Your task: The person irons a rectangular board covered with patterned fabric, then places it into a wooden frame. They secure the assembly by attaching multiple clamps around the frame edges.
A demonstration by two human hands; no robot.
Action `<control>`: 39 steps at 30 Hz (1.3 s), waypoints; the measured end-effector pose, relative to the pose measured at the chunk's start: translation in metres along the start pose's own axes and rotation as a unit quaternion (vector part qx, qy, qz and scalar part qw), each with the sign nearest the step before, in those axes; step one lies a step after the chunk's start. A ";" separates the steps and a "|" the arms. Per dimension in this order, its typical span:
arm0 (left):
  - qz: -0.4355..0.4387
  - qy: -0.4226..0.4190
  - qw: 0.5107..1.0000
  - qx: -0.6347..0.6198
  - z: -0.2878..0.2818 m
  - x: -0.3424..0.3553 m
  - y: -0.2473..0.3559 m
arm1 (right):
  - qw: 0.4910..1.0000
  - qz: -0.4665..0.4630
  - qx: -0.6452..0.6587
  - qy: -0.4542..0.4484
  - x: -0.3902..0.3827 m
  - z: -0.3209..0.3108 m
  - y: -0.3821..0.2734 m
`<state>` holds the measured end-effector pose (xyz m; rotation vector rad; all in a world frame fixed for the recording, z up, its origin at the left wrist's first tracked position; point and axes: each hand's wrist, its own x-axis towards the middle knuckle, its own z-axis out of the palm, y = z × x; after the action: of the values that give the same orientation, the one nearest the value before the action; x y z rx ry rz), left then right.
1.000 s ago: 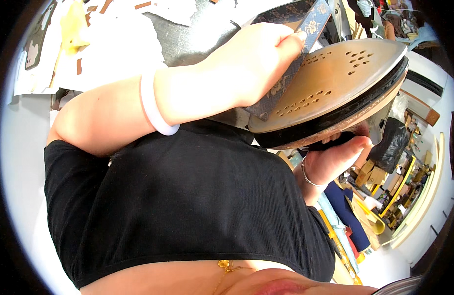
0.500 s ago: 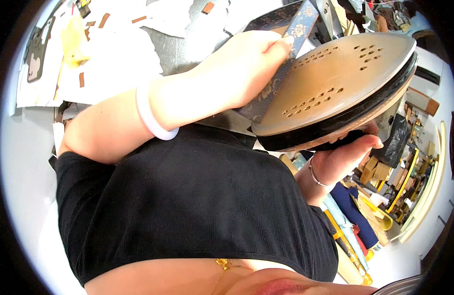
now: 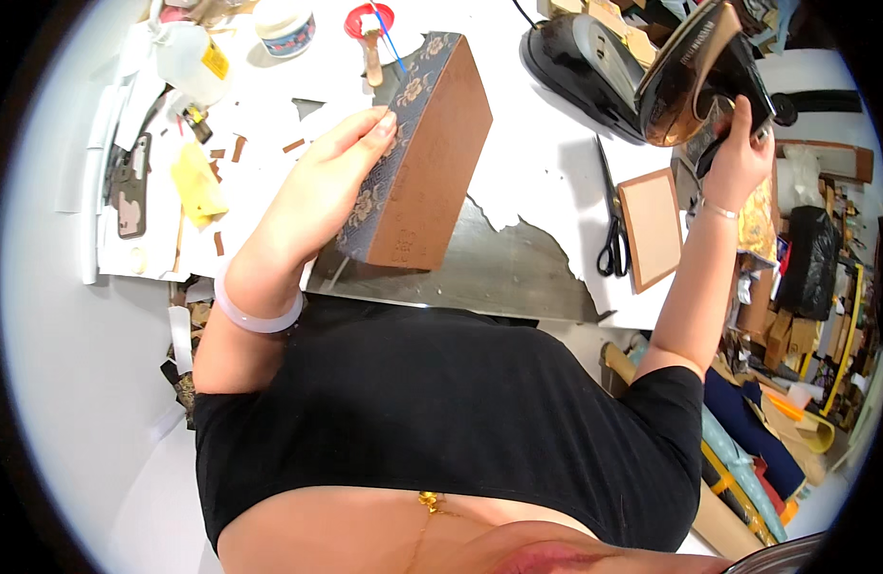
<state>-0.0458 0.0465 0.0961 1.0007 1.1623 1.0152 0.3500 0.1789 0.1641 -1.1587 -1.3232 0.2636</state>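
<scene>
My left hand (image 3: 327, 187) is closed on the near end and side of a box (image 3: 436, 182), which has brown faces and a dark blue floral-patterned edge strip, held tilted above the metal-topped bench (image 3: 532, 282). My right hand (image 3: 740, 163), at the upper right, grips the handle of a black and bronze iron (image 3: 678, 96), beside and above its black base (image 3: 580, 72) with a cord. Scissors (image 3: 613, 239) and a tan rectangular panel (image 3: 652, 230) lie on white sheeting between my hands.
At left are a phone (image 3: 133, 187), yellow sponge (image 3: 197, 182), plastic jug (image 3: 188, 62) and brown scraps. Behind stand a tub (image 3: 283, 29) and red dish (image 3: 368, 19) with a brush. Crowded boxes (image 3: 785, 335), black bags (image 3: 809, 263) and rolled materials (image 3: 738, 478) fill the right side.
The iron has moved up and rightward, off the box, and turned so its soleplate no longer faces up. My left hand has lowered and turned the box, showing its brown face.
</scene>
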 end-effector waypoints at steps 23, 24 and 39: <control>-0.054 -0.034 0.950 -0.307 0.008 -0.011 -0.032 | 0.952 0.093 -0.164 -0.241 0.069 0.054 0.044; -0.047 -0.036 0.949 -0.309 0.013 -0.011 -0.030 | 0.945 0.025 -0.230 -0.233 0.071 0.048 0.043; -0.065 -0.084 0.909 -0.404 0.008 -0.021 -0.070 | 0.934 0.014 -0.217 -0.282 0.072 0.030 0.029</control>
<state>-0.0338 0.0090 0.0339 0.3282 0.5501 1.1304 0.3592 0.2602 0.1799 -1.5426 -1.9386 0.3532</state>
